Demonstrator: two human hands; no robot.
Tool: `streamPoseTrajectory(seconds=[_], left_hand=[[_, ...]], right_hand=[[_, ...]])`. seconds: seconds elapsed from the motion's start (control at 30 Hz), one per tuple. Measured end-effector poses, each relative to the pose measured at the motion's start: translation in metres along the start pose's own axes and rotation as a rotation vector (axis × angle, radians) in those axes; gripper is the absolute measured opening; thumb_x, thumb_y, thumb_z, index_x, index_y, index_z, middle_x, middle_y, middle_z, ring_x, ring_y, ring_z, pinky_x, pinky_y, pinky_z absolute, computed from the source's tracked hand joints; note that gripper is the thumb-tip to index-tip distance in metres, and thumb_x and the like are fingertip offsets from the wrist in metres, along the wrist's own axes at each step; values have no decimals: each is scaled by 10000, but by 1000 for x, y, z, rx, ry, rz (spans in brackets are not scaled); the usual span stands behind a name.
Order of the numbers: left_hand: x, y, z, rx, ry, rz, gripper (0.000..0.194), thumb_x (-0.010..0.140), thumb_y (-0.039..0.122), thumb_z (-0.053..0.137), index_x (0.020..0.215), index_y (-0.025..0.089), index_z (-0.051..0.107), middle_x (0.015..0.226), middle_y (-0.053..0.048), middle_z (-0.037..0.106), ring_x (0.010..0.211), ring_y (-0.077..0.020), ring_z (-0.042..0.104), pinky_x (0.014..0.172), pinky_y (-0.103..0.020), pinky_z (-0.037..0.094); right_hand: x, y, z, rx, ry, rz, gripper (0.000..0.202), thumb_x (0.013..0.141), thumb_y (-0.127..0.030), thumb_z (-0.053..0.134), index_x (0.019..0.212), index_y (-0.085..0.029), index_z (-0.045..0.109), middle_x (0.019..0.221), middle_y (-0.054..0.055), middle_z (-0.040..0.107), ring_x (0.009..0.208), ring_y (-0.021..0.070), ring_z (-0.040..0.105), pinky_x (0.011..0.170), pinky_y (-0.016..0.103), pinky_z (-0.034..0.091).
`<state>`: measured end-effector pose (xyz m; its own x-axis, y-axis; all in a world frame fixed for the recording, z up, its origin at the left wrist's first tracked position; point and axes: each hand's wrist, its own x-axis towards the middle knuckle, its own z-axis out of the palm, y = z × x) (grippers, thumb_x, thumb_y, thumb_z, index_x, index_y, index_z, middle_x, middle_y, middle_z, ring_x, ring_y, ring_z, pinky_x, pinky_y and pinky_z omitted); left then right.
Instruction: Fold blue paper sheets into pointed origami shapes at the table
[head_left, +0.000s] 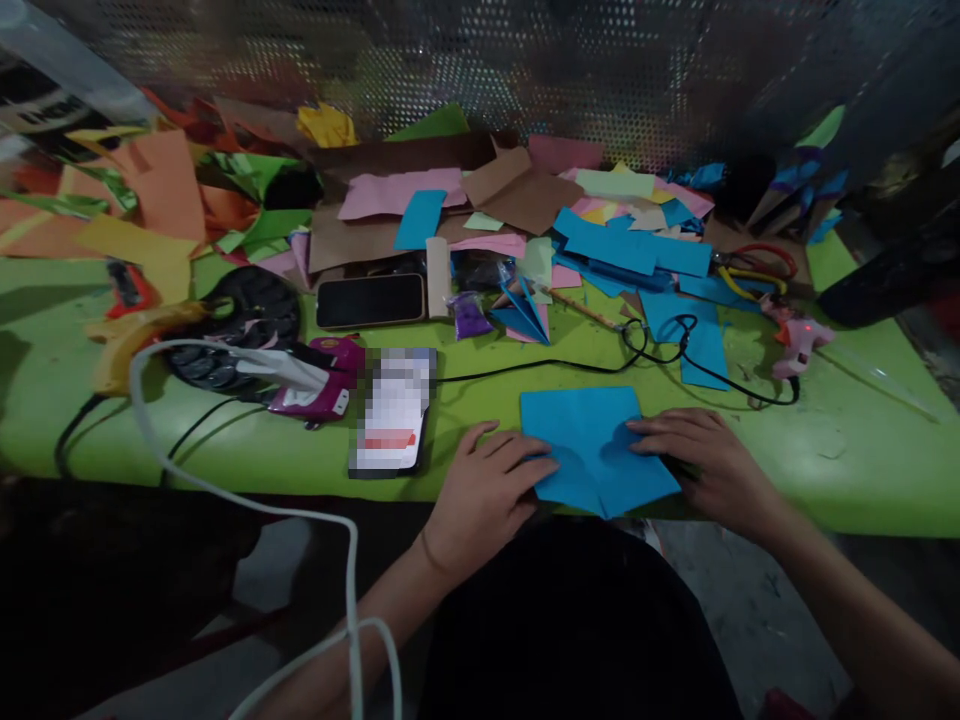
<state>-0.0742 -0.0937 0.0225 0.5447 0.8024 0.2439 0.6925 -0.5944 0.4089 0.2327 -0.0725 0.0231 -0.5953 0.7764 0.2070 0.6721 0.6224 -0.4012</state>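
A creased blue sheet of paper (pixel 592 440) lies at the near edge of the green table (pixel 847 470). My left hand (pixel 495 480) rests on its left side, fingertips on the paper and fingers apart. On the right side lies my right hand (pixel 705 465), its fingers stretched over the edge and the thumb side partly hidden beneath. Left of my left hand is a phone with a lit screen (pixel 394 415). Beyond the sheet sits a small folded blue paper piece (pixel 521 310), beside a purple packet (pixel 471 315).
Coloured paper scraps (pixel 517 190) pile along the back. A dark phone (pixel 371 300), a yellow glue gun (pixel 139 340) and a pink glue gun (pixel 802 340) lie about. A black cable (pixel 540 366) crosses the table; a white cable (pixel 247 500) hangs at left.
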Motion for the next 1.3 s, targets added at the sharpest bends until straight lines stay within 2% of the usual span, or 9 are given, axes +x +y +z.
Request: streamPoseTrajectory(seconds=[0.1, 0.17, 0.3, 0.53, 0.6, 0.7, 0.87, 1.07, 1.3], left_hand=[[5, 3, 2, -113, 58, -112, 165, 907, 201, 580, 979, 258, 717, 1033, -19, 748, 973, -200, 653, 893, -398, 462], [10, 4, 7, -133, 125, -200, 178, 954, 262, 533, 897, 213, 694, 928, -35, 739, 889, -197, 650, 805, -368, 473], [20, 7, 14, -22, 211, -364, 263, 970, 313, 511, 748, 192, 587, 720, -18, 661, 735, -196, 608, 703, -346, 451], [31, 6, 17, 43, 222, -437, 76, 922, 269, 593, 933, 196, 573, 733, -8, 662, 743, -213, 642, 658, -330, 460], [31, 6, 19, 61, 234, -420, 133, 910, 241, 607, 1026, 182, 578, 751, -14, 675, 767, -224, 658, 691, -350, 479], [30, 6, 21, 73, 250, -399, 294, 894, 204, 623, 1177, 163, 552, 771, -15, 685, 808, -236, 669, 762, -380, 504], [30, 8, 20, 87, 238, -390, 365, 910, 181, 596, 1265, 166, 513, 847, -28, 704, 859, -235, 669, 801, -385, 507], [29, 8, 18, 76, 182, -385, 160, 939, 210, 564, 1098, 188, 566, 842, -31, 686, 804, -232, 632, 735, -378, 479], [30, 7, 19, 69, 176, -374, 130, 939, 188, 560, 1068, 174, 561, 819, -36, 674, 770, -223, 620, 730, -372, 477]], right_hand=[[6, -1, 1, 95, 33, 67, 209, 918, -183, 525, 963, -271, 710, 1130, 11, 750, 1001, 215, 662, 882, 417, 500], [12, -3, 2, 138, 72, 140, 235, 952, -275, 533, 758, -244, 662, 906, 23, 753, 849, 205, 655, 760, 368, 517], [24, -8, 5, 117, 163, 275, 382, 940, -375, 574, 601, -232, 471, 597, -5, 545, 620, 169, 553, 556, 289, 436], [26, -13, 14, 104, 228, 402, 186, 905, -377, 599, 791, -235, 559, 696, 2, 631, 620, 172, 612, 551, 283, 472], [24, -14, 16, 130, 243, 436, 150, 895, -358, 610, 977, -233, 602, 739, 0, 672, 634, 177, 643, 569, 289, 505], [24, -15, 17, 83, 249, 382, 300, 924, -319, 573, 1213, -244, 598, 749, -5, 692, 645, 183, 658, 604, 302, 527], [24, -13, 16, 48, 167, 232, 221, 984, -284, 496, 1046, -273, 708, 925, 29, 728, 827, 192, 689, 717, 317, 547], [22, -11, 17, 46, 126, 252, 260, 996, -298, 490, 1109, -261, 722, 916, 43, 717, 846, 196, 682, 735, 321, 540], [21, -10, 20, 41, 143, 249, 265, 999, -310, 493, 1120, -267, 724, 910, 33, 712, 836, 181, 681, 728, 307, 538]])
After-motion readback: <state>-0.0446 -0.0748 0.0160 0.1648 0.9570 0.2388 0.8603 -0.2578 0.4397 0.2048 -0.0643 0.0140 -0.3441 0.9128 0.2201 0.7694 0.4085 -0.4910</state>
